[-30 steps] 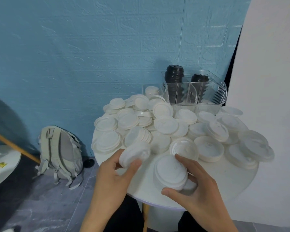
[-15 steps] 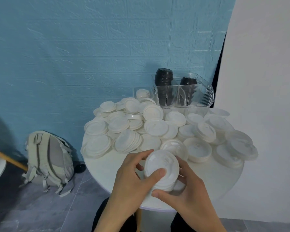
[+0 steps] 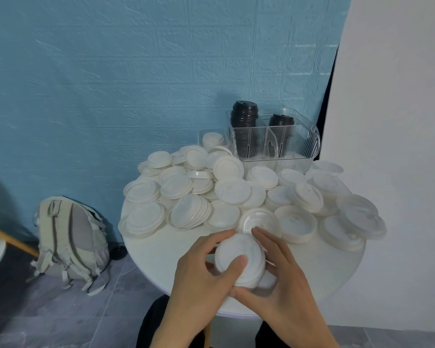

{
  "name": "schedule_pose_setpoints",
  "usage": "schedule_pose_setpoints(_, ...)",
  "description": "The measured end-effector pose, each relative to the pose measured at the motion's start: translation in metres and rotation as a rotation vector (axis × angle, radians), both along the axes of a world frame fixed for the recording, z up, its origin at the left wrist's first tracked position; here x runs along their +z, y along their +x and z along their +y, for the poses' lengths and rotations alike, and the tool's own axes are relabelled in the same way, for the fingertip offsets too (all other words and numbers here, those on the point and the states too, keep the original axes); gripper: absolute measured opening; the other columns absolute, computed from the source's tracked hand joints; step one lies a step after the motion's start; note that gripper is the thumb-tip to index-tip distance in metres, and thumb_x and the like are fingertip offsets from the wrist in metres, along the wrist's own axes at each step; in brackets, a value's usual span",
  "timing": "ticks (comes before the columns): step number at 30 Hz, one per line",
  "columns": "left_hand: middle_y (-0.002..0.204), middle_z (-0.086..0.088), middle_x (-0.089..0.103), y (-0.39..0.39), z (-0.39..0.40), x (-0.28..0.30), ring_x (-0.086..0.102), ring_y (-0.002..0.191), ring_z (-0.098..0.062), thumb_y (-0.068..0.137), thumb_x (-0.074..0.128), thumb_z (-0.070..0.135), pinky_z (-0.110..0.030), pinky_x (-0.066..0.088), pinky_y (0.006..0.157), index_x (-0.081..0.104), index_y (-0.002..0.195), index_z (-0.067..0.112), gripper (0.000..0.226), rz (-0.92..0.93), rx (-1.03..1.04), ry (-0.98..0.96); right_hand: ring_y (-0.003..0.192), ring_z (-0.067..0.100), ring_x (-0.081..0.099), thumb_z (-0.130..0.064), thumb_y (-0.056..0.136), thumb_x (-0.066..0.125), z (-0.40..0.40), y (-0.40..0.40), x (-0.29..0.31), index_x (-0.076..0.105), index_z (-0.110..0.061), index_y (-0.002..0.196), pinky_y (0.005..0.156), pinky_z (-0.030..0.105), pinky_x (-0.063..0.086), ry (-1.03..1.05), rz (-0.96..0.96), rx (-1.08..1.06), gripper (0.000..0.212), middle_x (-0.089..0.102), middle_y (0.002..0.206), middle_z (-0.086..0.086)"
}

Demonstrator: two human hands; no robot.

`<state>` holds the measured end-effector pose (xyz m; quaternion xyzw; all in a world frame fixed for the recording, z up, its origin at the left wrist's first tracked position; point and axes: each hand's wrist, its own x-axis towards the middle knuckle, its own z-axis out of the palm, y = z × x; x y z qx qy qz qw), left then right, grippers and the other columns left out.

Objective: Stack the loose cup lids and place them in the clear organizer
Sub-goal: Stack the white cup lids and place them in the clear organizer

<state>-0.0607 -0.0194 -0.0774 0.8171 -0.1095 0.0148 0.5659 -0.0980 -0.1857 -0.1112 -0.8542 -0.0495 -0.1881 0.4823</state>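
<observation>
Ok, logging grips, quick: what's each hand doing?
Left hand: gripping the stack of white lids.
Right hand: gripping the same stack.

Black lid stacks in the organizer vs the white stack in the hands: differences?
The black lid stacks stand upright inside the clear organizer at the table's far edge; the white stack is held at the near edge.
No hand touches the black ones; the left hand and right hand both grip the white one.
The black stacks look taller.
Both are nested round lids.
</observation>
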Motion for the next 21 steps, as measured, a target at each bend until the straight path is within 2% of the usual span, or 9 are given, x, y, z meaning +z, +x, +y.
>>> schedule_pose_setpoints(5, 0.112, 0.031, 0.063, -0.0012, -0.0014, -0.0016, 0.059, 0.109, 0.005, 0.084, 0.080, 0.038, -0.018, 0.050, 0.084, 0.063, 0.113, 0.055, 0.037, -0.061, 0.000, 0.061, 0.129, -0.005, 0.053, -0.054, 0.065, 0.092, 0.0008, -0.0012, 0.0006, 0.049, -0.039, 0.143, 0.096, 0.007, 0.045, -0.060, -0.027, 0.000, 0.091, 0.049, 0.143, -0.024)
schedule_pose_setpoints(10, 0.113, 0.031, 0.062, -0.0011, -0.0024, -0.0025, 0.059, 0.109, 0.005, 0.084, 0.079, 0.040, -0.015, 0.049, 0.081, 0.063, 0.111, 0.054, 0.034, -0.082, -0.004, 0.074, 0.127, -0.001, 0.056, -0.062, 0.075, 0.077, 0.0015, -0.0038, 0.0073, 0.052, -0.040, 0.140, 0.097, 0.013, 0.047, 0.029, -0.008, 0.024, 0.073, 0.053, 0.140, -0.024)
schedule_pose_setpoints(15, 0.112, 0.031, 0.061, 0.0014, -0.0016, -0.0031, 0.059, 0.108, 0.004, 0.084, 0.079, 0.041, -0.017, 0.050, 0.082, 0.063, 0.110, 0.054, 0.033, -0.076, -0.016, 0.086, 0.126, -0.002, 0.056, -0.061, 0.076, 0.073, 0.0024, -0.0039, 0.0078, 0.053, -0.037, 0.140, 0.094, 0.009, 0.046, 0.046, -0.005, 0.017, 0.071, 0.055, 0.138, -0.024)
schedule_pose_setpoints(21, 0.109, 0.030, 0.061, 0.0033, -0.0009, -0.0048, 0.060, 0.103, 0.004, 0.083, 0.079, 0.042, -0.020, 0.052, 0.081, 0.063, 0.107, 0.057, 0.032, -0.071, -0.018, 0.089, 0.123, -0.002, 0.059, -0.061, 0.075, 0.072, 0.0022, -0.0031, 0.0057, 0.056, -0.033, 0.138, 0.093, 0.013, 0.049, 0.030, -0.005, 0.002, 0.071, 0.056, 0.136, -0.025)
